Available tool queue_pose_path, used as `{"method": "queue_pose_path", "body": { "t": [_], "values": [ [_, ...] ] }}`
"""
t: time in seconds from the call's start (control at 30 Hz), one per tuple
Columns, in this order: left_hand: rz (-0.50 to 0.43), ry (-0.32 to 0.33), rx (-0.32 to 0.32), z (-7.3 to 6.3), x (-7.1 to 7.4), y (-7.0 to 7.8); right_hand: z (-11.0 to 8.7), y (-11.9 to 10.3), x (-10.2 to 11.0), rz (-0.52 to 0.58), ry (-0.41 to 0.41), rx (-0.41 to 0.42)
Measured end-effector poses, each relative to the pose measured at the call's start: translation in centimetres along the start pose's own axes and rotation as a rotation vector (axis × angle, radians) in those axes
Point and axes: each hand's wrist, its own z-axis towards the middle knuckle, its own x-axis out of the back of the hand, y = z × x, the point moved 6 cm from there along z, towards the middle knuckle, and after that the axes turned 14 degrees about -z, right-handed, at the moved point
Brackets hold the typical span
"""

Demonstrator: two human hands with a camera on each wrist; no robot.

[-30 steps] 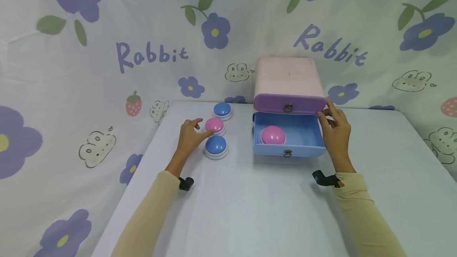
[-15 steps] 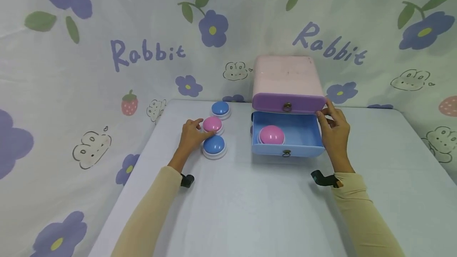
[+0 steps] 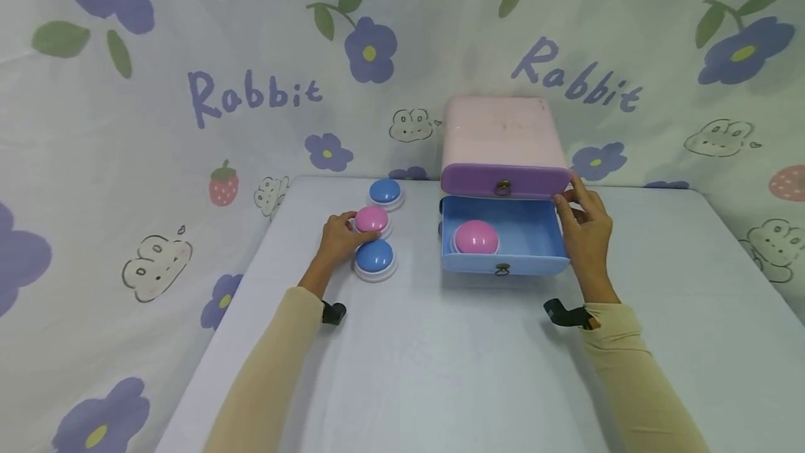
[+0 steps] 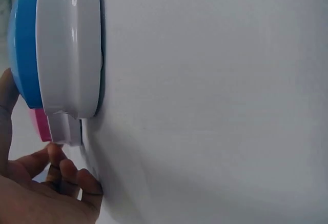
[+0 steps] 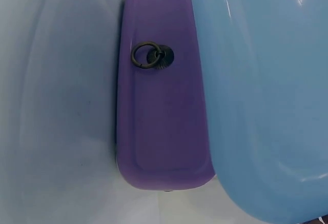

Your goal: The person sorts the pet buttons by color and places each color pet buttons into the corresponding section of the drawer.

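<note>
On the left of the table, three dome-topped push buttons with white bases stand in a row. My left hand (image 3: 337, 240) pinches the middle pink button (image 3: 372, 218), thumb at its near side and fingers at its far left. In the left wrist view, a near blue button (image 4: 25, 44) partly covers that pink one. My right hand (image 3: 588, 233) grips the right front edge of the small pink drawer cabinet (image 3: 503, 131), by its shut purple drawer (image 3: 465, 180). Below, the light-blue drawer (image 3: 534, 265) is pulled out, with another pink button (image 3: 476, 237) at its left.
A second blue button (image 3: 385, 191) stands at the back of the row, near the table's far edge. Behind the white table (image 3: 402, 362) hangs a flower-print cloth (image 3: 264, 33). A ring pull (image 5: 148, 56) shows on the purple drawer in the right wrist view.
My left hand's fingers and thumb have closed in around the middle pink button. The right hand stays at the cabinet's edge; the head view has shifted slightly.
</note>
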Motion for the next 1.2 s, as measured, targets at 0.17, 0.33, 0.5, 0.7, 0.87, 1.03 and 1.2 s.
{"method": "queue_pose_path", "body": {
  "t": [0.17, 0.33, 0.5, 0.7, 0.87, 1.03, 1.2],
  "values": [
    [0.006, 0.024, 0.013, 0.2, -0.2, -0.3, -0.4, 0.1, 0.0, 0.014, -0.009, 0.010],
    [0.060, 0.044, -0.072, -0.1, -0.4, -0.4, -1.0, -2.0, 0.6, 0.015, -0.015, 0.019],
    [0.102, 0.117, -0.154, -0.8, -0.2, -1.2, -0.8, 0.0, -0.3, -0.007, -0.035, 0.035],
    [0.021, 0.179, -0.161, -1.1, 0.7, -0.9, -0.5, 0.6, -0.5, -0.041, -0.038, 0.061],
    [-0.033, 0.189, -0.183, -1.5, 0.9, 1.0, -0.3, 0.5, -0.1, -0.049, -0.030, 0.055],
    [-0.050, 0.189, -0.250, -2.1, 0.8, 3.3, 0.1, 0.5, 0.3, -0.055, -0.015, 0.048],
    [-0.115, 0.169, -0.311, -3.6, 0.7, 5.7, 0.4, 0.5, 0.4, -0.047, -0.020, 0.052]
  ]
}}
